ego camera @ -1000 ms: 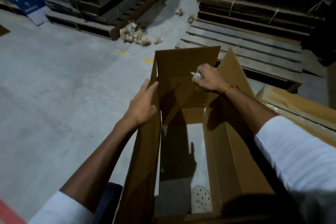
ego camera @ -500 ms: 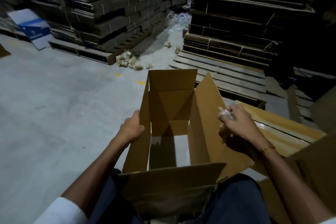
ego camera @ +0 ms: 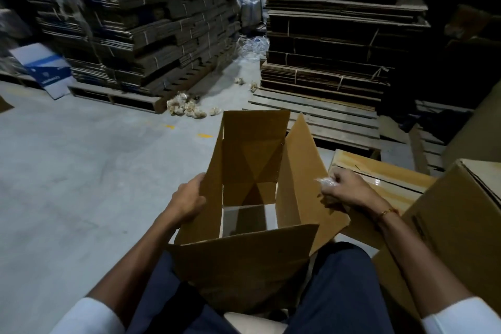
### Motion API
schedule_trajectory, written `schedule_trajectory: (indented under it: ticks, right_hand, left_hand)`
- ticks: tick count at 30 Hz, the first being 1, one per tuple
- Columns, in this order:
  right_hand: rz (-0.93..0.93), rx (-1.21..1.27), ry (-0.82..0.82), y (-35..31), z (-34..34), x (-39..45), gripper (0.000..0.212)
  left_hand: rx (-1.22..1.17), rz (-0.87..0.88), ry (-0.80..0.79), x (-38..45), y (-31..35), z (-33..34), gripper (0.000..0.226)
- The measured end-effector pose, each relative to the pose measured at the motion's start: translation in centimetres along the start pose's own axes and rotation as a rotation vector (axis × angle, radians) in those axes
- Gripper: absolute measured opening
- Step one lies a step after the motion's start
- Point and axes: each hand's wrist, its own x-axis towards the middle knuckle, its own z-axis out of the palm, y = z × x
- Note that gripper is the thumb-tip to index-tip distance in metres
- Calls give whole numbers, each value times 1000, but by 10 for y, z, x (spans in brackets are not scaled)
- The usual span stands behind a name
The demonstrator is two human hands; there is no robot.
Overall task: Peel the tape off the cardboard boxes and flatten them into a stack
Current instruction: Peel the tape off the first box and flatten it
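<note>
The cardboard box [ego camera: 252, 171], gripped by the left hand [ego camera: 187, 199], could tear if collapsed one-handed; the right hand [ego camera: 345, 190] fingers clutch wadded tape [ego camera: 326, 183].

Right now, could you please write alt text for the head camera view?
A seated person holds an opened cardboard box over their lap, the left hand gripping its left wall and the right hand clutching a wad of clear tape. Bundled flat cardboard stacks on pallets stand on the concrete floor beyond.
</note>
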Motion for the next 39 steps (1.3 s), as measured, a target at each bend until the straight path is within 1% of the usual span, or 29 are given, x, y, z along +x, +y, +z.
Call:
schedule_trajectory:
  ticks: [2, 4, 5, 7, 9, 11, 13, 14, 15, 17, 19, 21, 22, 25, 28, 29, 30, 32, 34, 35, 37, 39]
  right_hand:
    - [-33, -27, 95, -4, 12, 7, 16]
    - [-72, -82, 189, -7, 21, 18, 15]
    - [-80, -66, 234, -9, 24, 24, 15]
    - [-62, 39, 336, -15, 25, 37, 13]
    - [-22, 217, 456, -21, 25, 51, 15]
    - [1, 435, 499, -30, 32, 63, 12]
    - [20, 653, 442, -39, 38, 75, 5]
    - [38, 733, 400, -42, 40, 80, 5]
    - [65, 787, 359, -43, 42, 85, 10]
    - [129, 822, 279, -37, 48, 90, 21]
    - [187, 818, 248, -23, 60, 87, 29]
    - [238, 847, 220, -4, 76, 82, 39]
    - [252, 855, 196, 3, 83, 78, 39]
    - [274, 881, 126, 8, 96, 66, 30]
    - [234, 1074, -12, 1, 96, 62, 21]
    - [217, 1088, -53, 0, 94, 62, 20]
    - [201, 1055, -84, -1, 91, 60, 21]
    - [175, 835, -120, 0, 84, 61, 33]
    - [181, 564, -79, 3, 80, 63, 47]
    - [198, 476, -18, 6, 78, 63, 50]
    - [244, 393, 67, 17, 76, 68, 48]
    - [280, 338, 62, 26, 76, 69, 47]
  left_hand:
    - [3, 53, -44, -4, 1, -6, 70]
    - [-14, 107, -86, -11, 8, -11, 67]
    - [-26, 140, -116, -15, 12, -12, 64]
    - [-43, 205, -186, -27, 22, -16, 61]
    - [-75, 281, -248, -37, 30, -20, 62]
    - [-91, 347, -306, -42, 40, -21, 64]
    - [-33, 400, -309, -38, 50, -13, 65]
    - [15, 418, -303, -35, 53, -7, 65]
    - [58, 420, -305, -32, 55, 0, 66]
    - [127, 409, -336, -27, 50, 16, 69]
    - [167, 397, -373, -26, 40, 29, 72]
    - [143, 394, -406, -27, 32, 40, 71]
    - [132, 398, -414, -28, 30, 44, 70]
    - [126, 393, -415, -32, 25, 54, 72]
    - [135, 399, -384, -35, 25, 61, 77]
    - [141, 399, -383, -36, 26, 64, 76]
    - [149, 403, -388, -37, 26, 66, 76]
    - [183, 403, -401, -40, 27, 74, 75]
    - [237, 418, -393, -44, 29, 86, 75]
    - [271, 438, -383, -47, 30, 92, 76]
    - [337, 474, -370, -56, 35, 102, 75]
    - [390, 472, -379, -63, 39, 110, 75]
